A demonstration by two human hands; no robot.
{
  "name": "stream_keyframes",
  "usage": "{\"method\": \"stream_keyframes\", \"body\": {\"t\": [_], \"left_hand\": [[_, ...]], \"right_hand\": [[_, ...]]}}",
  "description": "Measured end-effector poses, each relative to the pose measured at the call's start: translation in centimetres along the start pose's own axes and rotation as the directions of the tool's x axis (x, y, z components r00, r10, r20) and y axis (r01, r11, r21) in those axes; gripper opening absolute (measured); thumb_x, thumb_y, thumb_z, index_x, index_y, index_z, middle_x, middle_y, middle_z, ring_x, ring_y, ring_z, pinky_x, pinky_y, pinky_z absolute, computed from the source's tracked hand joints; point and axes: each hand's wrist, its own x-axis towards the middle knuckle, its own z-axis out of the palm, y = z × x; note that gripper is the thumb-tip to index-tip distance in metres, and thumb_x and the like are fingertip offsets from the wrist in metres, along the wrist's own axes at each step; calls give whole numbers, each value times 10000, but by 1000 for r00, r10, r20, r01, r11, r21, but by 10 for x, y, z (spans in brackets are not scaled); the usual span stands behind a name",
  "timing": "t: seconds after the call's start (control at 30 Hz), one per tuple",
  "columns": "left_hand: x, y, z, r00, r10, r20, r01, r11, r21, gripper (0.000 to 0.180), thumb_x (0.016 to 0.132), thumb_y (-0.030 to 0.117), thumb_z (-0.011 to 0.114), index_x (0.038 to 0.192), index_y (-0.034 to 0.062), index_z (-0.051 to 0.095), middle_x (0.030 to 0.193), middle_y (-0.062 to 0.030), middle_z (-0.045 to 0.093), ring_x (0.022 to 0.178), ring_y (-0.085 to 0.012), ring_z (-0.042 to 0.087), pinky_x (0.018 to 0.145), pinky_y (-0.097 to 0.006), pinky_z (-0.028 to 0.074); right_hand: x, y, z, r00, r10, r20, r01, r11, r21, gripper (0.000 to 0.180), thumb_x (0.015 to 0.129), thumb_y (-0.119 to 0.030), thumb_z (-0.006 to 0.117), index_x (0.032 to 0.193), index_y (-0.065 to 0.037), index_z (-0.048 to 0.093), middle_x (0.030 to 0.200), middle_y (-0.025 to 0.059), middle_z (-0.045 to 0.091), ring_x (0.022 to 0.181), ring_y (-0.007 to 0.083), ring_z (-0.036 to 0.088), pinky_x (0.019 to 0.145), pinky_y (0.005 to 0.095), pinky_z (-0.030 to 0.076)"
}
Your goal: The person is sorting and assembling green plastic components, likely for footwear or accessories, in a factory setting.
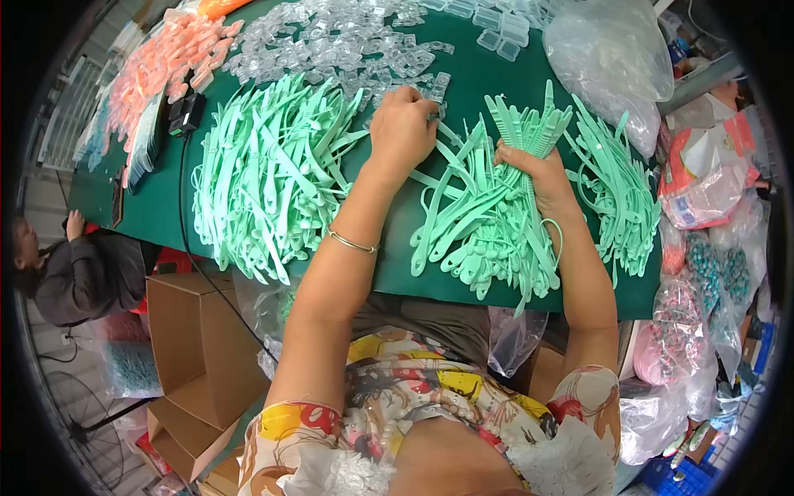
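My right hand is wrapped round a bundle of mint-green ribbed plastic straps, whose ribbed ends fan out above the fist. Their rounded ends hang over a loose heap of like straps. My left hand is closed at the near edge of the scattered clear plastic pieces. Its fingertips are turned away, so what they pinch cannot be made out. Left of that wrist lies a large pile of mint-green straps. A smaller pile lies right of my right hand.
Peach-coloured pieces and a small black device with a cable stand at the far left of the green table. A clear plastic bag sits at the back right. Cardboard boxes and another person are at left.
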Motion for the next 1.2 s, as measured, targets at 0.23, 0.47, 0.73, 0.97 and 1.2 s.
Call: {"method": "stream_keyframes", "body": {"t": [0.23,0.47,0.73,0.97,1.2], "left_hand": [[-5,-8,-9,999,30,43,-29,999,-24,137,685,80,648,817,92,681,890,-76,595,887,-283,573,759,-374,474],[-3,-5,-5,995,48,87,-48,999,-9,186,723,102,647,907,89,676,901,-96,606,849,-294,589,728,-377,479],[2,1,-4,995,-51,88,54,998,-32,171,741,168,668,896,98,688,846,-79,618,778,-277,609,678,-377,480],[2,8,6,992,-119,45,121,992,-42,257,700,302,710,833,83,698,851,-90,618,786,-292,608,688,-417,465],[5,17,5,976,-190,105,189,982,19,322,699,355,697,869,81,700,843,-109,652,792,-287,631,700,-385,489]], "right_hand": [[-4,-4,4,1000,-11,3,11,1000,-7,293,716,-100,692,960,9,574,775,76,623,717,155,591,693,277,474],[-6,-6,6,1000,6,-8,-6,1000,1,300,707,-100,695,960,13,579,789,78,620,730,156,589,714,275,468],[-5,-3,4,1000,-7,11,7,1000,-20,301,712,-93,693,970,8,576,809,74,620,738,153,593,707,273,474],[-2,-1,4,999,-29,35,30,999,-27,280,719,-79,707,961,8,597,843,73,624,729,144,608,663,263,487],[-3,1,2,999,-38,25,39,999,-25,281,719,-85,704,966,5,601,853,68,628,741,141,609,674,267,489]]}}
